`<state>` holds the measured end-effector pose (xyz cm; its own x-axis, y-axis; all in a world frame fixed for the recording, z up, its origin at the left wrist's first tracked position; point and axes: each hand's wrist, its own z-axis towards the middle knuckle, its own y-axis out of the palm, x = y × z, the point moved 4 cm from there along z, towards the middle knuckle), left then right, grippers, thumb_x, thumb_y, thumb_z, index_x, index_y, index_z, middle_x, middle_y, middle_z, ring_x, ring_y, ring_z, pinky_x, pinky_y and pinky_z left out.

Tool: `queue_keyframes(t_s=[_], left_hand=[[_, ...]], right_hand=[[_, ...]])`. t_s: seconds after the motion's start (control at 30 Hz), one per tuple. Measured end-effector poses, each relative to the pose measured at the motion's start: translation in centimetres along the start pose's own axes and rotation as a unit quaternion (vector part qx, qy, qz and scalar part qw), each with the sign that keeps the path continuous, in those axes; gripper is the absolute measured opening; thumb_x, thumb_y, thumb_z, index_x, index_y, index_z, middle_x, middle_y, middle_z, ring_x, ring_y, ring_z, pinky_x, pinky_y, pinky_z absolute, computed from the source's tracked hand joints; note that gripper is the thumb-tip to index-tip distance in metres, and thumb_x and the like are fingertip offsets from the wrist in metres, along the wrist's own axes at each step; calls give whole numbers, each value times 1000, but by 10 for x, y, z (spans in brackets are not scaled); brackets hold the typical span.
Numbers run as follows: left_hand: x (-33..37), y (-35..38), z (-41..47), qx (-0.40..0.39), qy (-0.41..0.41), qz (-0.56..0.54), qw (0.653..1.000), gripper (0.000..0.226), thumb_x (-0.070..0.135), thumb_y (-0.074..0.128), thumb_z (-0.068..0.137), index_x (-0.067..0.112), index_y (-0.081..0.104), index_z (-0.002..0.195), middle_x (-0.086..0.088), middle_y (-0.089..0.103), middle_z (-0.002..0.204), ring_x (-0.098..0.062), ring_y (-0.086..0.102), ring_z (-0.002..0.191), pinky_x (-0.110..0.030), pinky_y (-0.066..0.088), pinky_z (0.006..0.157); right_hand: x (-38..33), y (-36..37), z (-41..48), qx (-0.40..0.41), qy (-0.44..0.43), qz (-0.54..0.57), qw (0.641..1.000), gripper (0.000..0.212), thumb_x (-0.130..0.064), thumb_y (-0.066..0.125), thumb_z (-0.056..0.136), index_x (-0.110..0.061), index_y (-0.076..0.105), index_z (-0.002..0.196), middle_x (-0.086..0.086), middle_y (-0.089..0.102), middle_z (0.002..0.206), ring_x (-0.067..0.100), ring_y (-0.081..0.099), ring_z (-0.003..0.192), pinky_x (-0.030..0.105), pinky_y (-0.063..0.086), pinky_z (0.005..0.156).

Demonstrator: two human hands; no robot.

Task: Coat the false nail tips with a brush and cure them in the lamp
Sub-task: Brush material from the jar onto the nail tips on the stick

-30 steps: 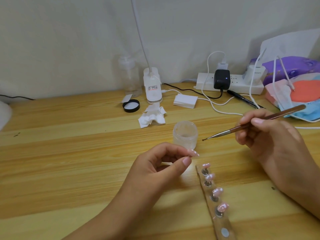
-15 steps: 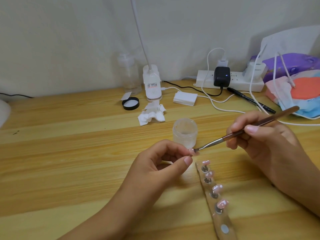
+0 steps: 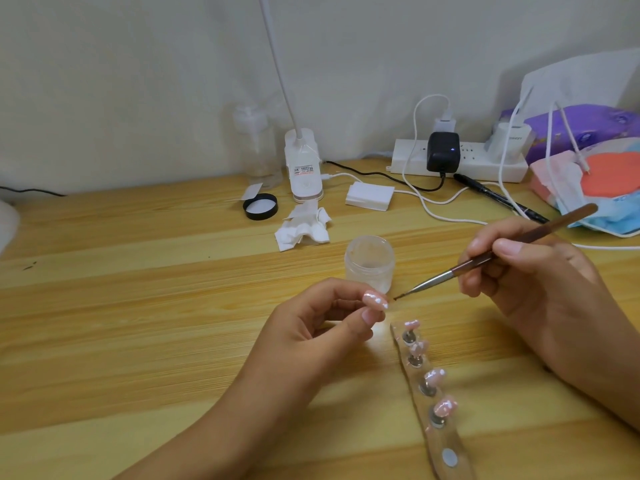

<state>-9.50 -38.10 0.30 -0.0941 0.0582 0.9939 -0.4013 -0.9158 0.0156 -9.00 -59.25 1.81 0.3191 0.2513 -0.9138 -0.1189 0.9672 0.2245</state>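
My left hand (image 3: pixel 311 327) pinches a glossy pink false nail tip (image 3: pixel 375 301) between thumb and forefinger above the wooden table (image 3: pixel 138 306). My right hand (image 3: pixel 526 271) holds a thin brown brush (image 3: pixel 485 259) like a pen. Its dark tip hangs just right of the held nail tip, a small gap apart. A clear holder strip (image 3: pixel 429 393) lies below, carrying several pink nail tips on metal studs, with one bare stud at its near end. An open frosted jar (image 3: pixel 370 263) stands just behind the held tip.
A black jar lid (image 3: pixel 260 206), crumpled wipes (image 3: pixel 304 230), a clear pump bottle (image 3: pixel 256 147) and a white clip lamp base (image 3: pixel 304 168) sit at the back. A power strip (image 3: pixel 460 157) with cables, a white box (image 3: pixel 370 196), a black pen (image 3: pixel 498 199) and cloth items fill the back right.
The brush came down from beside the jar to touch the held nail tip, and its tip now sits a little off the nail's right edge. My left hand stays in place.
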Motion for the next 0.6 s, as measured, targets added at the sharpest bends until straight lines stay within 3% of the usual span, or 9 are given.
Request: queue_keyframes(t_s=[0.23, 0.6], left_hand=[[-1, -1, -1, -1, -2, 13, 1000, 17, 39, 69, 74, 28, 74, 86, 5, 73, 90, -5, 62, 80, -17, 49, 75], [-3, -1, -2, 3, -8, 12, 1000, 12, 37, 70, 74, 30, 70, 84, 10, 71, 86, -4, 62, 75, -14, 48, 71]], right_hand=[[0, 3, -2, -25, -6, -23, 999, 25, -19, 51, 85, -21, 76, 84, 1, 69, 73, 13, 65, 68, 20, 52, 65], [2, 3, -1, -25, 30, -7, 999, 35, -8, 40, 79, -17, 71, 66, 4, 59, 65, 15, 57, 59, 19, 49, 59]])
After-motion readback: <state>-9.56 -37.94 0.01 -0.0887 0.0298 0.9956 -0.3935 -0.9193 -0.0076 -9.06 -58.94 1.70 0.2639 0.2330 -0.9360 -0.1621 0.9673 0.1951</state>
